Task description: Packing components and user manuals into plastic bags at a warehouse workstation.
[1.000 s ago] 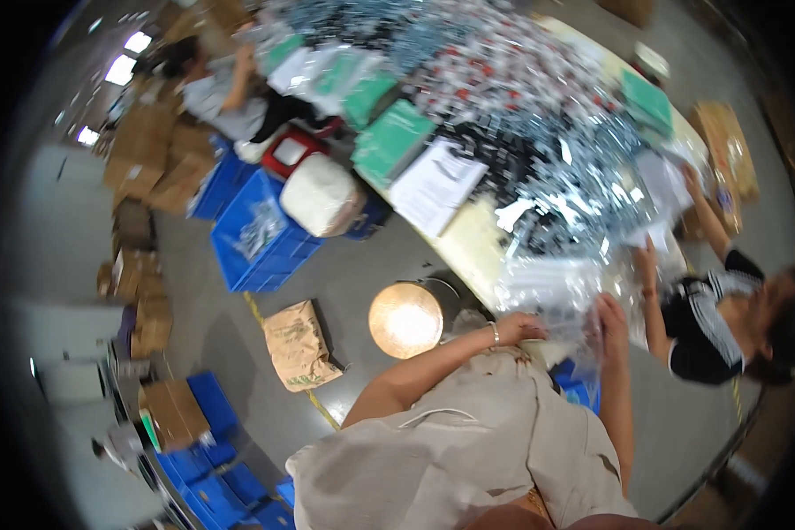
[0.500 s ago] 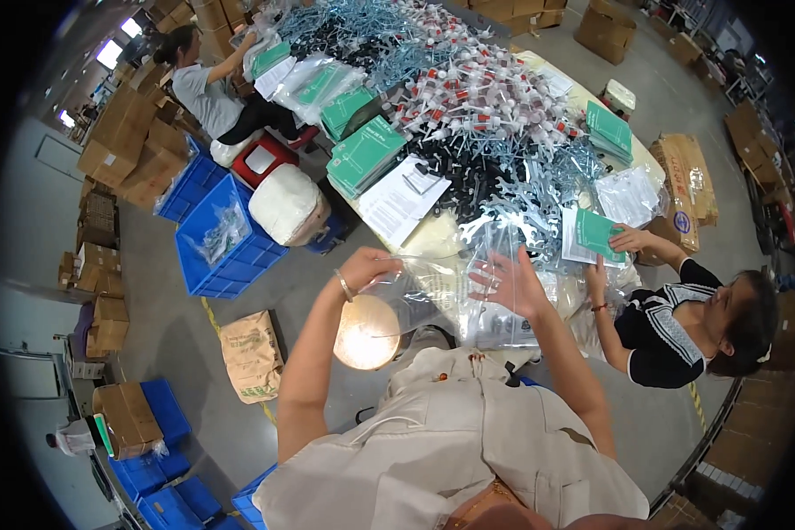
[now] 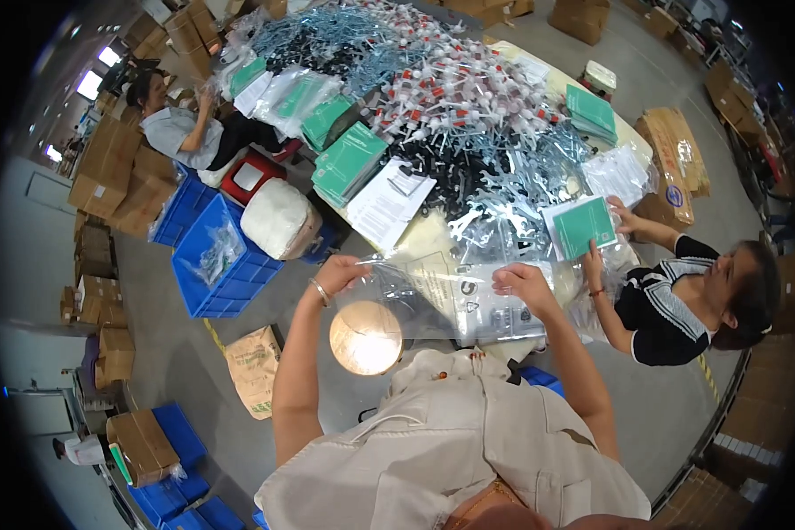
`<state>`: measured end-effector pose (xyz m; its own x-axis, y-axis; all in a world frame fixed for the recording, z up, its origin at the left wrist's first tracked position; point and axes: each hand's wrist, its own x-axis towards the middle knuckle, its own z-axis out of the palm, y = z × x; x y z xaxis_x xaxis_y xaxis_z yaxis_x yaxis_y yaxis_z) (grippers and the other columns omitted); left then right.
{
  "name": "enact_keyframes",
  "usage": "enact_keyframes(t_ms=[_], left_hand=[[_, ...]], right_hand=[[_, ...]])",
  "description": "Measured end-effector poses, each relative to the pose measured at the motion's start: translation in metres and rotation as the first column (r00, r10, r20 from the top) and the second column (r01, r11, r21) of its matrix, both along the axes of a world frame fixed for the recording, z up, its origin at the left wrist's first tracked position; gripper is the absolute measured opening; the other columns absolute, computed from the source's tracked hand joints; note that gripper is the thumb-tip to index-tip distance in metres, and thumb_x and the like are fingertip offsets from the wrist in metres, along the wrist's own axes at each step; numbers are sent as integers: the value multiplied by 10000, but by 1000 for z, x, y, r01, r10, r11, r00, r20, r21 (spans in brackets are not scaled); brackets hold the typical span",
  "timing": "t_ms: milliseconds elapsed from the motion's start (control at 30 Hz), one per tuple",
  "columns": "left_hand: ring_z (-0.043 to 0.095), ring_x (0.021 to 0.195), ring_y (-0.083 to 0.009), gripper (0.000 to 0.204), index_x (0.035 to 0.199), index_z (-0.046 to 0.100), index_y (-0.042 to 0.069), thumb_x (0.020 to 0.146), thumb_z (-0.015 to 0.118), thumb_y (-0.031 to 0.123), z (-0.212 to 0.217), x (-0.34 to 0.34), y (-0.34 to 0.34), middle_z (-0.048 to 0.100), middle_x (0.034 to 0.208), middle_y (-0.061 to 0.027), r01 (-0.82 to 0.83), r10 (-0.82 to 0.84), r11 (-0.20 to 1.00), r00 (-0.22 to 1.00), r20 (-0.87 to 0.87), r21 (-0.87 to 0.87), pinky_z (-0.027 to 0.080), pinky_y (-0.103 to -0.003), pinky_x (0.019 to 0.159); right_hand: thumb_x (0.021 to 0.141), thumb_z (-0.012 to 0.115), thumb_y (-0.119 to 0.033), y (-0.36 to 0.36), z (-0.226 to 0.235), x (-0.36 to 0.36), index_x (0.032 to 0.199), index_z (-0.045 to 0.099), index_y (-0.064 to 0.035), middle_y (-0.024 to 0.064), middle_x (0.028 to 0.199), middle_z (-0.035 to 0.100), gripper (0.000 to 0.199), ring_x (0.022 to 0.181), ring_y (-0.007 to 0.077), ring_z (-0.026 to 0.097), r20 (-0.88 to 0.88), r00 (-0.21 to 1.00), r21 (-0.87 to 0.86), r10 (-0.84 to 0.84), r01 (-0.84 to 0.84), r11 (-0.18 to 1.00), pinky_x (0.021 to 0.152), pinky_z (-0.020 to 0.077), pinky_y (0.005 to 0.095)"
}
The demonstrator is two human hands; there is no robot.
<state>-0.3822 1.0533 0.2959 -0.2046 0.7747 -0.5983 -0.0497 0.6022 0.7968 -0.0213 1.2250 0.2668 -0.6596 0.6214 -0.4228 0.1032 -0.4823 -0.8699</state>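
A clear plastic bag (image 3: 495,329) with dark printed symbols is stretched out flat in front of me. My left hand (image 3: 344,272), wearing a bracelet, pinches its upper left corner. My right hand (image 3: 523,284) is closed on its right part, thumb toward the left. Through the film I see the pale table edge. Just beyond my hands lie a pile of metal open-end wrenches (image 3: 503,208) and a white printed sheet (image 3: 390,205). A stack of green booklets (image 3: 349,165) sits left of the black parts (image 3: 439,172).
At right a co-worker (image 3: 680,300) holds a green booklet (image 3: 585,228) with white paper. Red-and-white capped parts (image 3: 459,88) heap beyond. Another person (image 3: 181,124) sits far left. Blue crates (image 3: 225,274), a round bright disc (image 3: 367,337) and a brown paper sack (image 3: 254,371) are at left.
My right hand has gone from spread fingers to a closed grip on the bag, which is now pulled out flat. The co-worker's booklet has shifted slightly left. The seated person's arm has lowered.
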Motion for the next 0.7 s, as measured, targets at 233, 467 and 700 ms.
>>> enact_keyframes(t_ms=[233, 467, 700], left_hand=[[488, 481, -57, 106, 759, 660, 51, 794, 634, 148, -48, 15, -20, 546, 576, 13, 77, -62, 993, 986, -156, 93, 406, -221, 435], [556, 594, -87, 131, 888, 670, 24, 772, 615, 49, -60, 17, -44, 631, 696, -16, 96, 2, 976, 893, -450, 195, 465, -228, 567], [581, 689, -105, 117, 866, 667, 16, 768, 625, 64, -34, 14, -61, 636, 763, -67, 11, 89, 972, 909, -408, 235, 471, -242, 652]], right_hand=[[821, 575, -191, -12, 20, 19, 857, 662, -67, 121, 746, 569, 155, 698, 255, 589, 526, 842, 791, -122, -431, 435, 618, 452, 366], [853, 528, -201, -3, 27, 4, 892, 652, -71, 119, 723, 625, 183, 615, 246, 599, 567, 822, 569, -60, -338, 750, 576, 461, 345], [868, 544, -153, 6, 33, -8, 935, 642, -33, 64, 681, 608, 168, 555, 101, 550, 381, 924, 583, -40, -206, 786, 500, 429, 246]])
